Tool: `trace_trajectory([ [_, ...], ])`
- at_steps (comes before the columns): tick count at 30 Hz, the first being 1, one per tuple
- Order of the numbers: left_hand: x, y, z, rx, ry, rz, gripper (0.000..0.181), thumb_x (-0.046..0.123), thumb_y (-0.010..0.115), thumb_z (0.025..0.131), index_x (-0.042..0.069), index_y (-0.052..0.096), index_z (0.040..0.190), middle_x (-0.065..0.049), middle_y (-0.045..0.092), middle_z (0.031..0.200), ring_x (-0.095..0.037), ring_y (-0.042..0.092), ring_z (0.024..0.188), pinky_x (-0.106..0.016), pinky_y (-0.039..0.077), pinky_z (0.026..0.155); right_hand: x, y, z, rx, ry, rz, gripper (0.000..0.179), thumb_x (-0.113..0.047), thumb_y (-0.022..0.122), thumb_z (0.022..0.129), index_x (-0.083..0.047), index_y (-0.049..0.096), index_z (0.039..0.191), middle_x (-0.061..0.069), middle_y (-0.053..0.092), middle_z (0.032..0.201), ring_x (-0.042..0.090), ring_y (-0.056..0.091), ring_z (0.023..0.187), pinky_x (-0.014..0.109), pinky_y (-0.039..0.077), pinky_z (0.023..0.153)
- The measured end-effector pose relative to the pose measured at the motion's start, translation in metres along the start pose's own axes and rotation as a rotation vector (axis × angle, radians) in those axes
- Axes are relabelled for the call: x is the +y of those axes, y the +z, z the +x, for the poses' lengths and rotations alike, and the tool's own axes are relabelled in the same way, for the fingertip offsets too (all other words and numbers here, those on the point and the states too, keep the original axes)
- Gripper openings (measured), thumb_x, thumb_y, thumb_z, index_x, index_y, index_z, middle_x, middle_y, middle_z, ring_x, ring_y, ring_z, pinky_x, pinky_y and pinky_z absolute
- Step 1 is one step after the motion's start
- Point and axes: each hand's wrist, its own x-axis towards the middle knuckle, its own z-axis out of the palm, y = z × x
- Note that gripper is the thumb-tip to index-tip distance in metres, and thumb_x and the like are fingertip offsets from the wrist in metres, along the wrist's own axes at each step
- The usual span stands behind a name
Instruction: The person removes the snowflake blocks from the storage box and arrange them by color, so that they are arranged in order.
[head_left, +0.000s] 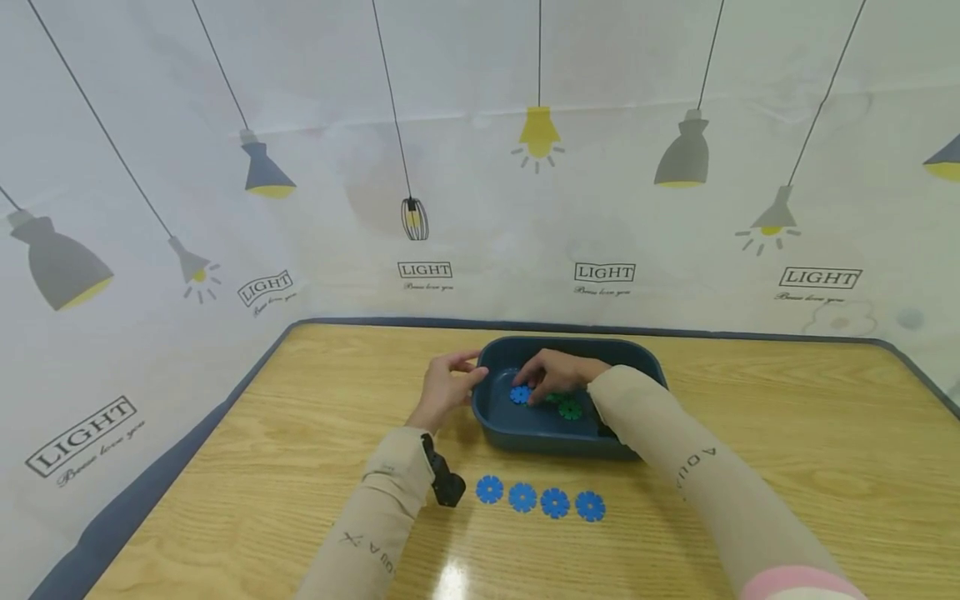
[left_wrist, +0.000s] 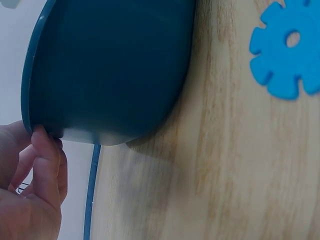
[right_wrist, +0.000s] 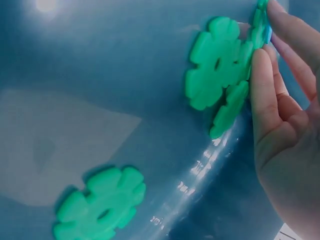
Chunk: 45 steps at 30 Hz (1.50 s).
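Observation:
My left hand (head_left: 444, 390) grips the left rim of a dark blue rectangular basin (head_left: 558, 447), fingers and thumb at its edge. In the left wrist view, the fingers (left_wrist: 47, 165) meet the rim of the basin. My right hand (head_left: 558, 373) reaches inside the basin, its fingers pinching a blue flower-shaped plastic disc (head_left: 520, 394) with notched edges. The right wrist view shows just a sliver of blue at the fingertips, behind an edge-on green disc. Beside the fingers lie overlapping green discs (right_wrist: 212, 65), and another green disc (right_wrist: 102, 210) sits apart on the basin floor.
Several blue discs form a row on the wooden table (head_left: 300, 483) in front of the basin; the leftmost blue disc (head_left: 490, 489) is near the black wrist camera (head_left: 447, 485). A white wall covering (head_left: 480, 225) printed with lamps borders the table at the back and left.

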Motion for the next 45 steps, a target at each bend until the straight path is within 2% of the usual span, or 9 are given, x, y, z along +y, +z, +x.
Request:
trace_trajectory([
  [3, 0.002, 0.0, -0.002, -0.005, 0.011, -0.003, 0.032, 0.013, 0.064, 0.082, 0.009, 0.061, 0.114, -0.011, 0.055, 0.091, -0.016, 0.056, 0.064, -0.028, 0.052, 0.052, 0.0, 0.0, -0.001, -0.004, 0.013, 0.0, 0.035, -0.006, 0.068, 0.076, 0.0, 0.061, 0.111, 0.007, 0.057, 0.088, 0.013, 0.049, 0.075, 0.022, 0.044, 0.064],
  [10, 0.002, 0.004, 0.0, -0.008, -0.022, -0.016, 0.034, 0.011, 0.062, 0.083, 0.008, 0.059, 0.117, -0.012, 0.055, 0.095, -0.015, 0.055, 0.067, -0.026, 0.051, 0.051, -0.003, -0.002, -0.004, 0.031, 0.024, 0.005, 0.022, -0.004, 0.07, 0.074, -0.002, 0.063, 0.095, 0.004, 0.058, 0.085, 0.013, 0.05, 0.076, 0.024, 0.045, 0.067],
  [15, 0.001, 0.007, 0.0, 0.0, -0.011, 0.0, 0.033, 0.012, 0.062, 0.083, 0.009, 0.06, 0.116, -0.012, 0.055, 0.095, -0.015, 0.053, 0.065, -0.024, 0.049, 0.048, -0.006, -0.006, -0.009, 0.091, 0.007, 0.088, 0.008, -0.003, 0.065, 0.078, -0.003, 0.063, 0.086, 0.002, 0.059, 0.082, 0.013, 0.052, 0.074, 0.026, 0.047, 0.069],
  [20, 0.002, 0.009, -0.001, 0.011, -0.012, 0.002, 0.032, 0.012, 0.063, 0.083, 0.01, 0.061, 0.114, -0.011, 0.056, 0.094, -0.017, 0.054, 0.068, -0.023, 0.049, 0.047, -0.013, -0.014, -0.014, 0.099, 0.006, 0.207, 0.008, -0.003, 0.062, 0.081, 0.0, 0.06, 0.088, 0.005, 0.059, 0.083, 0.015, 0.054, 0.074, 0.027, 0.048, 0.069],
  [25, 0.001, 0.01, -0.001, 0.005, 0.004, -0.003, 0.033, 0.012, 0.063, 0.082, 0.009, 0.06, 0.115, -0.011, 0.056, 0.093, -0.017, 0.054, 0.066, -0.025, 0.049, 0.048, -0.021, -0.026, -0.02, 0.13, -0.003, 0.234, 0.011, -0.003, 0.06, 0.082, 0.0, 0.059, 0.092, 0.006, 0.059, 0.083, 0.016, 0.055, 0.075, 0.031, 0.051, 0.071],
  [33, 0.0, 0.008, 0.002, 0.024, 0.0, -0.025, 0.033, 0.009, 0.063, 0.082, 0.008, 0.06, 0.115, -0.012, 0.055, 0.093, -0.013, 0.053, 0.06, -0.027, 0.05, 0.048, -0.041, -0.045, -0.041, 0.23, -0.048, 0.245, 0.014, -0.002, 0.059, 0.083, 0.003, 0.059, 0.095, 0.011, 0.057, 0.086, 0.021, 0.057, 0.078, 0.038, 0.05, 0.075],
  [37, 0.0, 0.006, 0.003, 0.024, 0.01, -0.03, 0.033, 0.009, 0.063, 0.082, 0.007, 0.06, 0.115, -0.013, 0.055, 0.092, -0.018, 0.055, 0.063, -0.025, 0.049, 0.046, -0.046, -0.045, -0.055, 0.28, -0.074, 0.197, 0.013, -0.001, 0.06, 0.081, 0.003, 0.059, 0.093, 0.01, 0.057, 0.083, 0.019, 0.057, 0.075, 0.036, 0.051, 0.072],
  [40, -0.001, 0.005, 0.002, 0.026, 0.02, -0.021, 0.033, 0.008, 0.063, 0.082, 0.006, 0.06, 0.115, -0.013, 0.055, 0.091, -0.019, 0.056, 0.063, -0.027, 0.05, 0.047, -0.047, -0.041, -0.067, 0.279, -0.112, 0.18, 0.013, -0.001, 0.061, 0.081, 0.004, 0.06, 0.093, 0.009, 0.059, 0.081, 0.02, 0.057, 0.073, 0.032, 0.052, 0.068],
  [45, -0.002, 0.004, 0.001, 0.032, 0.017, -0.037, 0.033, 0.008, 0.063, 0.082, 0.006, 0.06, 0.114, -0.012, 0.055, 0.09, -0.015, 0.054, 0.06, -0.028, 0.05, 0.047, -0.047, -0.031, -0.091, 0.241, -0.14, 0.211, 0.014, -0.003, 0.059, 0.083, 0.004, 0.06, 0.096, 0.014, 0.061, 0.082, 0.029, 0.057, 0.075, 0.035, 0.051, 0.068],
])
